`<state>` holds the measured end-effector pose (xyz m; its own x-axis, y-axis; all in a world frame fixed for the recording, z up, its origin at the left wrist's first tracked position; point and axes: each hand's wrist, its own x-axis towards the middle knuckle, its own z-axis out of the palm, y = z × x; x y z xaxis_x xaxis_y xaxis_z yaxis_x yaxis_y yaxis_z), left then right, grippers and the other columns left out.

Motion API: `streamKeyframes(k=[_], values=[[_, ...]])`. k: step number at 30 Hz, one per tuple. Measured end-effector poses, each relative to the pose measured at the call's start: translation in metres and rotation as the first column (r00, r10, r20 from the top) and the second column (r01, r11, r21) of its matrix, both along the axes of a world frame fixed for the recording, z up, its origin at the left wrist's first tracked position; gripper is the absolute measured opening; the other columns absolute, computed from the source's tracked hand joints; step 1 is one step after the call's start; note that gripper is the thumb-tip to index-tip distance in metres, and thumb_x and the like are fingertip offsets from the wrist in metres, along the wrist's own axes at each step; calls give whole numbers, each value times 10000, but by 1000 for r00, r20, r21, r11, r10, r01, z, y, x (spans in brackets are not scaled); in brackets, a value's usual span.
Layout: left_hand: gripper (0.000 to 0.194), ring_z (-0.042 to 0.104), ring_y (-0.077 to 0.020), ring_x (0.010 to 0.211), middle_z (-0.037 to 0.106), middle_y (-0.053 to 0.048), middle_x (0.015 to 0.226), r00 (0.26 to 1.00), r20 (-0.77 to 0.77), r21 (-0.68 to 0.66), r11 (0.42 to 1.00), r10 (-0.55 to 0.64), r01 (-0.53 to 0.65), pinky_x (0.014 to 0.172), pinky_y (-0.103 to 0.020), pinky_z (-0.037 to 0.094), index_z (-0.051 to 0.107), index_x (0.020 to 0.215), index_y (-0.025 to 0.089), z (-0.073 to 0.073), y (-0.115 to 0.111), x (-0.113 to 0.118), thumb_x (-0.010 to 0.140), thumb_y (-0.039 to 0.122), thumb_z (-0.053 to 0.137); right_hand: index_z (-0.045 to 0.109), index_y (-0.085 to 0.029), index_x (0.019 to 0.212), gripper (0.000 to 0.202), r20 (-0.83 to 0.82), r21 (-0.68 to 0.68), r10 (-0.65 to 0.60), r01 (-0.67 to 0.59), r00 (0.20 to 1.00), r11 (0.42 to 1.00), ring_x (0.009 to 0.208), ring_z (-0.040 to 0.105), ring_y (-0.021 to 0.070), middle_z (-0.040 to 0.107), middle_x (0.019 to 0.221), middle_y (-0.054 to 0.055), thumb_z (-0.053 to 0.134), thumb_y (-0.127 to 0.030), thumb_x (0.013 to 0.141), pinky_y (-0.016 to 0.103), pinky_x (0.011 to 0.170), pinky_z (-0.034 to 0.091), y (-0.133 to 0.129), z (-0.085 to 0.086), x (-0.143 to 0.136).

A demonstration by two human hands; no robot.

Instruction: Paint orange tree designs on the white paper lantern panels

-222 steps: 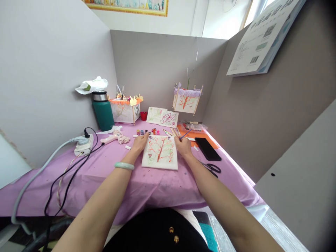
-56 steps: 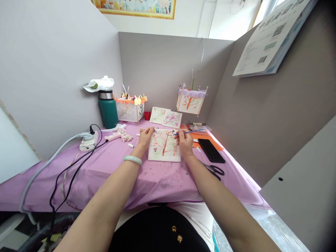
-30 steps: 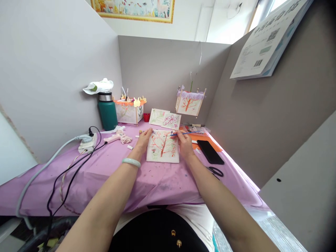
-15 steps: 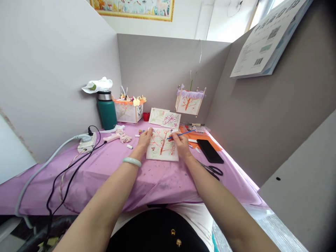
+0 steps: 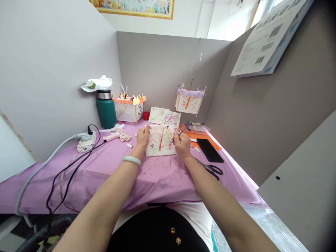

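Note:
Between my hands a white square panel (image 5: 160, 141) is tilted up off the table, with a red tree and green marks drawn on it. My left hand (image 5: 143, 137) pinches its left edge; a pale green bangle circles that wrist. At its right edge is my right hand (image 5: 182, 142), closed around a thin blue stick (image 5: 186, 128) like a brush or pen. The stick slants up to the right, its lower end near the drawing. Whether the right fingers also grip the panel, I cannot tell. Behind it lean two drawn cards (image 5: 171, 119).
At right lie a black phone (image 5: 210, 150), scissors (image 5: 214, 169) and an orange sheet (image 5: 195, 133). At left are a green bottle (image 5: 106, 110), a paper-sided box (image 5: 126, 111), a pink glue gun (image 5: 112, 137) and a power strip (image 5: 87, 142) with cables. A paper lantern (image 5: 189, 102) hangs behind.
The panel has tipped more upright and shifted slightly left with my left hand. My right hand has moved from over the drawing to its right edge, and the blue stick points more steeply up.

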<state>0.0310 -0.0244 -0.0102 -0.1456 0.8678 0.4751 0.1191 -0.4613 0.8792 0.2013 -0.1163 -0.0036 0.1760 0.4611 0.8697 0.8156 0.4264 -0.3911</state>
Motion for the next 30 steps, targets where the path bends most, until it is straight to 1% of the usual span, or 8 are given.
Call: streamKeyframes(k=[3,6,10,15,19,22,27,30], values=[[426,314,-105,531,328,28,497,1000,-7,8,1000,9,-8,480,-248,233,357,516,188,0,0,-1,776,521,411,453,-189,499,410,59,20,-87,86,994,996,524,448,120,467,500,6,387,-355,868,254,546,320,5,-4,3],[427,304,-103,524,325,29,496,999,-41,33,999,26,-25,478,-248,229,341,516,189,1,0,-1,791,512,394,453,-187,501,407,94,32,-140,138,986,990,517,447,116,469,503,6,384,-341,871,254,538,304,8,-7,7],[429,295,-100,518,318,32,489,996,-82,48,998,42,-38,477,-247,225,323,515,189,1,0,-1,802,503,381,460,-183,507,402,113,32,-176,174,978,984,518,456,113,487,514,8,383,-330,874,251,539,302,10,-10,9],[421,283,-98,522,305,35,498,995,-92,59,997,45,-40,480,-247,220,311,525,189,1,0,-1,803,497,378,491,-180,523,396,135,24,-227,226,965,974,543,471,119,516,538,18,379,-329,873,254,546,296,11,-11,11],[414,291,-97,526,315,33,515,997,-76,51,999,15,-11,481,-245,227,326,534,186,0,1,-2,800,499,377,494,-181,523,403,117,14,-268,269,956,963,539,469,123,521,539,23,371,-334,875,259,537,285,10,-9,12],[409,313,-100,532,339,29,530,997,-72,32,999,-14,17,481,-242,238,367,546,182,0,2,-3,800,503,370,494,-182,524,407,107,-5,-253,255,962,967,532,468,124,528,541,27,365,-336,878,260,531,283,9,-8,11],[409,326,-109,552,344,24,531,997,-73,11,1000,-16,17,491,-240,247,380,537,181,2,2,-4,796,497,378,518,-180,529,410,108,-76,-137,146,985,986,525,481,119,548,542,31,375,-355,871,250,522,295,8,-7,9],[400,331,-111,552,348,24,525,997,-74,2,1000,-15,15,497,-241,250,387,532,181,4,0,-4,799,478,383,536,-179,545,410,64,-81,-132,137,989,987,527,486,117,552,540,28,373,-362,873,243,528,302,8,-7,10]])
